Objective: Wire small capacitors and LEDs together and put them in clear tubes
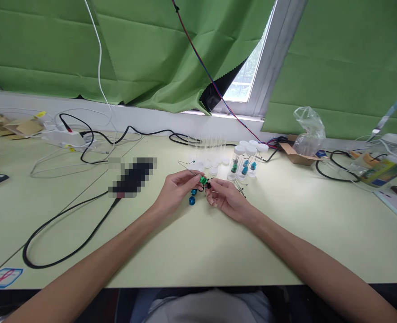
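Both hands meet over the middle of the table. Between the fingertips of my left hand [181, 186] is a small shiny green cylindrical piece [203, 180]. My right hand [228, 196] pinches a small black piece [209, 184] right against the green one; whether the two are joined I cannot tell. Just below my left fingertips lie two small blue pieces, the nearer blue piece [192, 201] in full sight and the other blue piece [194, 192] partly covered. Behind the hands stand several clear tubes [215, 150], and a thin wire with a dark bead [193, 161] lies close by.
Several white-capped tubes [235, 163] holding green and blue pieces stand right of the hands, with thin metal rods [240, 188] before them. An open cardboard box [296, 152] with a plastic bag is at the back right. A black cable [67, 260] loops at left.
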The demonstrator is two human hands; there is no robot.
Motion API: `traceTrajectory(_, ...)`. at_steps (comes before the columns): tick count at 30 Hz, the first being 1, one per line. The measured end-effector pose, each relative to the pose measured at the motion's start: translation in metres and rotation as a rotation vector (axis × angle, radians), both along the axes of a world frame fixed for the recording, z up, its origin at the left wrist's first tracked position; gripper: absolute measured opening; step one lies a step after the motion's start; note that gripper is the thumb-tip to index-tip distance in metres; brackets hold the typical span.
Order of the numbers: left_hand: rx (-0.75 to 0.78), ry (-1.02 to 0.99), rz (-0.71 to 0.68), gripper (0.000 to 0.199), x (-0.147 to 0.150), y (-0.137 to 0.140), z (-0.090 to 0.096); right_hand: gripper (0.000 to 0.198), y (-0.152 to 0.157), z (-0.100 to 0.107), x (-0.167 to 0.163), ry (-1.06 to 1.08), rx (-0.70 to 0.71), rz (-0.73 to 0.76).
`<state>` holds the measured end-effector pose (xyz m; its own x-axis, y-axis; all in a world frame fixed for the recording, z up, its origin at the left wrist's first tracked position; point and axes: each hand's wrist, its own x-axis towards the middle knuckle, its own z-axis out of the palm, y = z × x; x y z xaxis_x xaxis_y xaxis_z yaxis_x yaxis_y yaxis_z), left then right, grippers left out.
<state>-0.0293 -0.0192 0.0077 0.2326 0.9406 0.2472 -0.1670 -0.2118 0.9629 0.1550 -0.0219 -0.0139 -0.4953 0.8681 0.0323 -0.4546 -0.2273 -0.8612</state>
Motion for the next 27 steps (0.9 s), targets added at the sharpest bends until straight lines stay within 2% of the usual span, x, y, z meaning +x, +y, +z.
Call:
traceTrajectory(9,-0.005,-0.002,0.0,0.028,0.0015,-0.0016,0.0027,0.043,0.0016,-0.0016,-0.0019,-0.053,-0.024,0.01)
traceTrajectory(18,-0.027,-0.008,0.026,0.029,0.0004,-0.0005,0.0014,0.032,-0.0003,0.0008,0.0002,-0.019,0.004,-0.034)
traceTrajectory(27,-0.028,0.008,0.016,0.026,-0.0002,0.0004,-0.0008,0.041,0.0019,-0.0032,-0.0019,-0.059,-0.002,-0.006)
